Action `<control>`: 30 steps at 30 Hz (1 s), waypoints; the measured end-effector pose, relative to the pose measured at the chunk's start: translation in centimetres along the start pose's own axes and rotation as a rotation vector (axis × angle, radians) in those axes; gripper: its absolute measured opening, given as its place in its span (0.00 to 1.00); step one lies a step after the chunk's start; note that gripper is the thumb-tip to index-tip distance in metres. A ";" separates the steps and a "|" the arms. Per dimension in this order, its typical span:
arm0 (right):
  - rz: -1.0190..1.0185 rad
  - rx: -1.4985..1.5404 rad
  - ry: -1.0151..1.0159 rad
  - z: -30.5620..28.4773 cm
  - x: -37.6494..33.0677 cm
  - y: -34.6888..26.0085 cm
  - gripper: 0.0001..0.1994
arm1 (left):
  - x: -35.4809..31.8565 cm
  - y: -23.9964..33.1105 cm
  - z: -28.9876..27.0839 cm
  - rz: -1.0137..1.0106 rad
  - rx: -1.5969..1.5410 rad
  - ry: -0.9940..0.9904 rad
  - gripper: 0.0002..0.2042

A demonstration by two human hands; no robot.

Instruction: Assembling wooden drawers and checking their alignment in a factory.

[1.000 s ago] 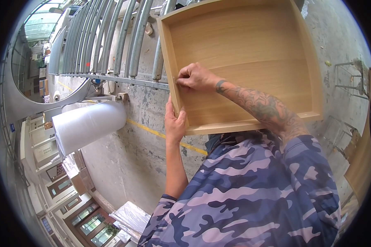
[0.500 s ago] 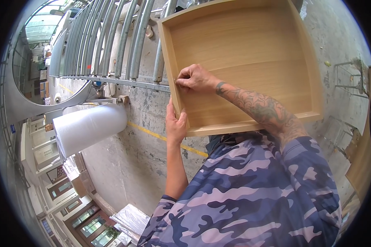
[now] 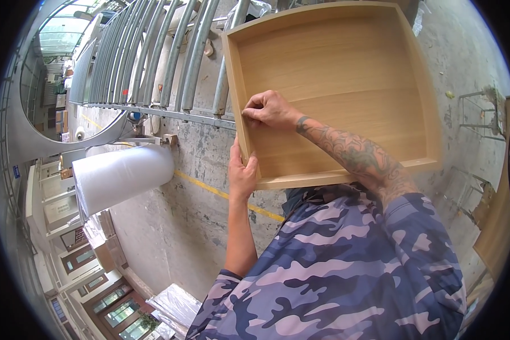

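Note:
A shallow, light-brown wooden drawer (image 3: pixel 334 73) is held up in front of my body, its open side facing me. My left hand (image 3: pixel 243 174) grips the drawer's left wall near its lower left corner, with the thumb on the inside. My right hand (image 3: pixel 271 109) reaches across the inner panel to the same wall, higher up. Its fingers are curled and pinched at the wall's inner edge; whatever they hold, if anything, is hidden.
A roller conveyor (image 3: pixel 170 62) with metal rollers runs behind the drawer at the upper left. A large roll of white wrap (image 3: pixel 124 173) lies below it. Plastic-wrapped panels (image 3: pixel 175 309) stand at the lower left, and a metal frame (image 3: pixel 481 116) at the right.
The drawer sits slightly lower in view, and its far rim shows more fully. Both hands keep their places on its left wall.

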State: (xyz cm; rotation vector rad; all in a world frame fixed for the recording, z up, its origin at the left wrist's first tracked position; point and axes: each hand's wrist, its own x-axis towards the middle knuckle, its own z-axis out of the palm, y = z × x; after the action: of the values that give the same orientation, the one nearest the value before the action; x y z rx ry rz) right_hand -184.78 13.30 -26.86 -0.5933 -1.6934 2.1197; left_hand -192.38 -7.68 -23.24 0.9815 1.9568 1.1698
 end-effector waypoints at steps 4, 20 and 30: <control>-0.027 -0.023 0.027 0.2 0.1 0.1 0.08 | 0.1 0.1 -0.1 0.019 0.070 0.003 0.30; 0.081 0.067 0.035 0.3 0.5 -0.2 0.09 | 0.0 0.0 -0.3 -0.030 0.023 -0.010 0.32; 0.093 0.175 0.015 0.2 1.1 0.3 0.08 | 0.0 0.1 -0.2 -0.017 0.028 -0.007 0.32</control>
State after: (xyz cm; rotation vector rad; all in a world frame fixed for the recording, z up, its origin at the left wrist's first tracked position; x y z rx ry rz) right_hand -185.81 13.70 -27.21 -0.6449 -1.4786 2.2928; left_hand -192.46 -7.73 -23.07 0.9801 1.9773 1.1312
